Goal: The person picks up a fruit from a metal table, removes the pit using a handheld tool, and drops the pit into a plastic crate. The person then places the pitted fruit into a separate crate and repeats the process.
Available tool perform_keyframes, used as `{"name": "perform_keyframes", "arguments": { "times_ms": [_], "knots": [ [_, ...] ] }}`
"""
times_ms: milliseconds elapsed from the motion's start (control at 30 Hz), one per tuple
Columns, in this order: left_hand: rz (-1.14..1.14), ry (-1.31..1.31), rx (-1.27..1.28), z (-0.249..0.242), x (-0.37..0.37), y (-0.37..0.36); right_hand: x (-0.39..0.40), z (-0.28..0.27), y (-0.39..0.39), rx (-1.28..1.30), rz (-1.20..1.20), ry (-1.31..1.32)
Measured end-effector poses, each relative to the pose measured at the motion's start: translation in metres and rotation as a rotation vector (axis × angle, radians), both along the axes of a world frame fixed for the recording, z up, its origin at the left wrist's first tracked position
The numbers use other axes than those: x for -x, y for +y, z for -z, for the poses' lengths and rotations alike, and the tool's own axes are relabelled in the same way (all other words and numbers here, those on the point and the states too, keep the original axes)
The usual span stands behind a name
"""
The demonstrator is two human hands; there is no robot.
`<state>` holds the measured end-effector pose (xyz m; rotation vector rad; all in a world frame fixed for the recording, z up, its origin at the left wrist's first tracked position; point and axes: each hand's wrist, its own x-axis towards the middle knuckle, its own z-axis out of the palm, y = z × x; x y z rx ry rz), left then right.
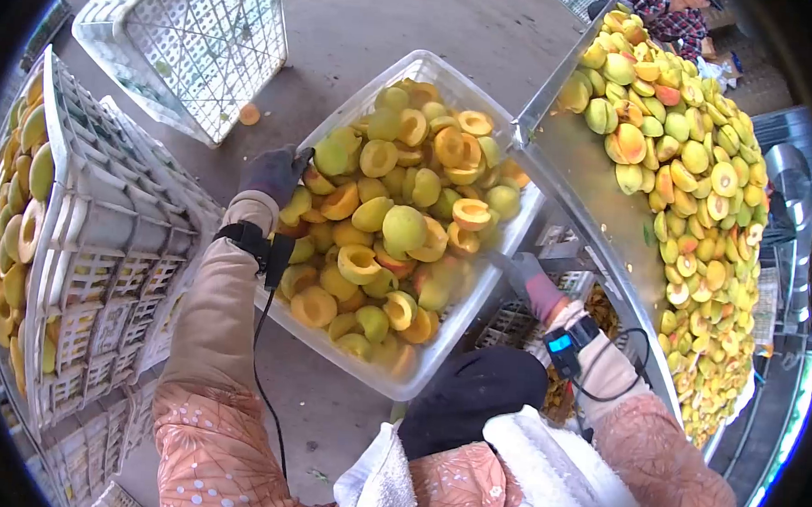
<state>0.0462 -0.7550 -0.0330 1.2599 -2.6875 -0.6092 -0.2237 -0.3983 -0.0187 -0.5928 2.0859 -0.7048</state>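
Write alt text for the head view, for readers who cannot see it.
A person's gloved left hand and right hand are at opposite sides of a pale plastic tub full of yellow fruit, many pieces halved. More fruit is heaped on a metal table at right; a fruit-filled crate stands at left.

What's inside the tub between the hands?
The tub holds a heap of yellow fruit, many of them cut halves with hollow centres showing, others skin side up. The top layer hides the lower fruit and the tub's floor, so I can't tell what lies there.
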Motion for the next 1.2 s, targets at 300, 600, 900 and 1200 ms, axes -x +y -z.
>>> {"name": "perform_keyframes", "arguments": {
  "times_ms": [300,600,900,1200],
  "knots": [
    [0.335,-0.235,0.418,0.053,-0.006,-0.067,-0.007,-0.033,-0.038,-0.226,-0.183,0.264],
    [0.157,0.608,0.942,0.080,-0.023,-0.079,-0.002,-0.006,-0.023,-0.202,-0.416,0.424],
    [0.187,0.237,0.405,0.017,-0.028,-0.027,0.014,0.041,-0.010,-0.132,-0.557,0.717],
    [0.085,0.048,0.349,0.032,-0.034,-0.034,0.007,0.028,-0.006,0.201,-0.437,0.473]
  ]
}}
